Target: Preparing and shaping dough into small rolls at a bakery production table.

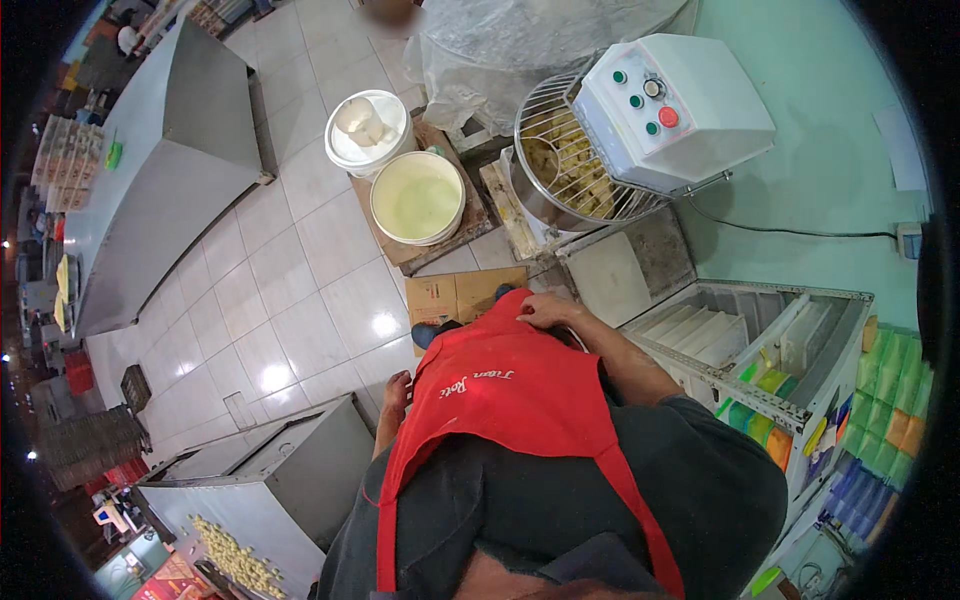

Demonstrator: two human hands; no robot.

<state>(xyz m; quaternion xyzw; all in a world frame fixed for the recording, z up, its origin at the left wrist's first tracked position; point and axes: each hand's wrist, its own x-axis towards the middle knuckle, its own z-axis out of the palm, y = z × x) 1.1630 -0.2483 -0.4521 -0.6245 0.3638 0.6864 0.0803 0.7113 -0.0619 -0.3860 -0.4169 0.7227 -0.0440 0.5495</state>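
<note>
My right hand (540, 310) is at the red apron (500, 390) over my body, fingers curled on its cloth near the lower edge. My left hand (398, 385) hangs beside the apron's left side, fingers loosely bent and apart, with nothing visible in it. Past my shoes, on a board, stand a bucket of pale yellowish liquid (420, 198) and a lidded white bucket (351, 153) with a pale item on top. To their right, a spiral mixer (660, 150) has yellowish dough (585, 190) behind its wire guard.
Cardboard (470, 285) lies underfoot on the tiled floor. Steel counters (170, 150) and a steel cabinet (300, 470) stand to the left. A rack of plastic containers (720, 330) is at my right. A plastic-covered object (500, 50) is ahead; another person (135, 40) is far off at upper left.
</note>
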